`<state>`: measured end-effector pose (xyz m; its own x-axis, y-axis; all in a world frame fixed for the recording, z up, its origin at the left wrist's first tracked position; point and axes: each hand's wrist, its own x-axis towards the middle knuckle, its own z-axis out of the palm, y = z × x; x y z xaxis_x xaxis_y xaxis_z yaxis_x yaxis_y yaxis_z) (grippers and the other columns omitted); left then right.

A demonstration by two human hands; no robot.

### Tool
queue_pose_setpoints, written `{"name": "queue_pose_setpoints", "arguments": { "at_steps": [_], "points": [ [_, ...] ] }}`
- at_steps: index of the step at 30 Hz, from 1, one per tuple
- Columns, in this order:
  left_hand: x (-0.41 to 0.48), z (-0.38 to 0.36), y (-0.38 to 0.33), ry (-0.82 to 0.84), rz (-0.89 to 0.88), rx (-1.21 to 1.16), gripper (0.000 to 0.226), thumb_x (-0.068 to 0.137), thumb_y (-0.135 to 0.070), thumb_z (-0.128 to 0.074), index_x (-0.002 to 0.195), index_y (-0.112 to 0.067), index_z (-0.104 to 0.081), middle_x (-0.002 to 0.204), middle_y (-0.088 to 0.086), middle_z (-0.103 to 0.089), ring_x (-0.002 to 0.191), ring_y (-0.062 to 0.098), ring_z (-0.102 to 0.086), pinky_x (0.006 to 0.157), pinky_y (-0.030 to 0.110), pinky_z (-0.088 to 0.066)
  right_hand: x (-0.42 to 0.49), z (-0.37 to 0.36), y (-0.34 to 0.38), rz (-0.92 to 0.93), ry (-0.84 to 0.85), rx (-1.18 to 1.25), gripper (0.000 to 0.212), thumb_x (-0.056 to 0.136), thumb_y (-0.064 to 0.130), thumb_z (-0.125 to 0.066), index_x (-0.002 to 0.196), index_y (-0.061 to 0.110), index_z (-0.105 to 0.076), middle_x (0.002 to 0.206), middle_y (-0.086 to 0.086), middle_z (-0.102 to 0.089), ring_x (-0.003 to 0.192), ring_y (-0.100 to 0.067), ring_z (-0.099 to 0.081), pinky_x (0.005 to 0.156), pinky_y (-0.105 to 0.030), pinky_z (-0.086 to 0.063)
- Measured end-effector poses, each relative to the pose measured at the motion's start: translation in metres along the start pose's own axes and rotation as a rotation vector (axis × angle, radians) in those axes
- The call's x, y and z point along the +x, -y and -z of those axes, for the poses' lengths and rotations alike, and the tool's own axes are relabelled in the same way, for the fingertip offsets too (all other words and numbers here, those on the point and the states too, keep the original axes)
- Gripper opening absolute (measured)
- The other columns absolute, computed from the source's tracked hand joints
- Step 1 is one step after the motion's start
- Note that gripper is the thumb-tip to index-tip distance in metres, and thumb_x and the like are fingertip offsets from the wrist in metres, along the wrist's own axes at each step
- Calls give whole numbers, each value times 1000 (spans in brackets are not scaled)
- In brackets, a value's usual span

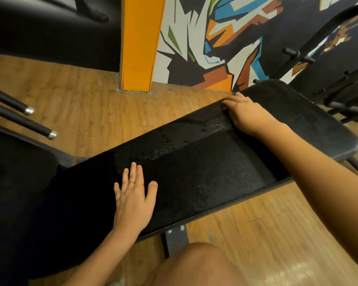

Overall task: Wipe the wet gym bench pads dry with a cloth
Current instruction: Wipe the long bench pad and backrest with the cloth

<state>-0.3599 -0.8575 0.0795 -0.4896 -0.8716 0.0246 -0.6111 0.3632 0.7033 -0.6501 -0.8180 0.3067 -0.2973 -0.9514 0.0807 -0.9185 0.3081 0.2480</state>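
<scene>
A long black bench pad (196, 174) runs diagonally across the view, with water drops (174, 141) beading along its far half. A second black pad (302, 114) adjoins it at the upper right. My left hand (133, 195) lies flat on the long pad with fingers spread, a ring on one finger. My right hand (246, 115) sits at the far edge where the two pads meet, its fingers curled over a small pinkish-purple scrap of cloth (224, 108); most of the cloth is hidden under the hand.
Another black pad (19, 182) lies at the left, with two black bars with chrome ends (50, 134) above it. An orange pillar (141, 44) and a painted wall (225, 38) stand behind. A black metal frame (329, 65) is at the right. My knee (196, 267) is below the bench.
</scene>
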Motion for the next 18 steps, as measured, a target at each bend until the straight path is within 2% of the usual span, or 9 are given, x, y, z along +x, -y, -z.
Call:
{"name": "queue_pose_setpoints", "arguments": {
  "at_steps": [4, 7, 9, 12, 18],
  "points": [
    [-1, 1, -2, 6, 0, -13, 68, 104, -52, -26, 162, -20, -8, 169, -5, 1, 155, 13, 8, 126, 47, 1, -75, 7, 0, -4, 60, 57, 51, 103, 16, -48, 153, 11, -42, 161, -8, -34, 150, -34, -24, 118, -50, -27],
    [-1, 0, -3, -2, 4, -9, 68, 104, -51, -26, 162, -19, -9, 169, -4, 1, 155, 13, 7, 126, 47, 1, -110, 4, 5, -8, 26, 60, 51, 99, 15, -50, 149, 8, -47, 158, -12, -39, 149, -40, -26, 118, -56, -26],
    [-1, 0, -3, -9, 6, -6, 68, 104, -51, -26, 162, -19, -9, 169, -4, 0, 155, 13, 7, 126, 46, 1, -106, 2, 7, -21, 19, 50, 50, 98, 17, -47, 146, 5, -50, 155, -15, -44, 147, -42, -30, 115, -58, -30],
    [-2, -1, -4, -21, 2, 0, 68, 104, -51, -26, 162, -20, -9, 169, -3, -1, 155, 13, 6, 126, 46, 0, -75, 1, 12, -30, -3, 61, 45, 103, 16, -45, 146, 4, -49, 156, -14, -41, 147, -39, -28, 116, -53, -29],
    [-2, 1, -3, -16, 13, -4, 68, 104, -52, -26, 162, -20, -9, 169, -3, -2, 155, 12, 6, 126, 45, 1, -27, -15, 22, -80, -76, 28, 36, 105, 17, -43, 135, 3, -56, 146, -16, -50, 131, -38, -40, 104, -47, -36]
  ]
}}
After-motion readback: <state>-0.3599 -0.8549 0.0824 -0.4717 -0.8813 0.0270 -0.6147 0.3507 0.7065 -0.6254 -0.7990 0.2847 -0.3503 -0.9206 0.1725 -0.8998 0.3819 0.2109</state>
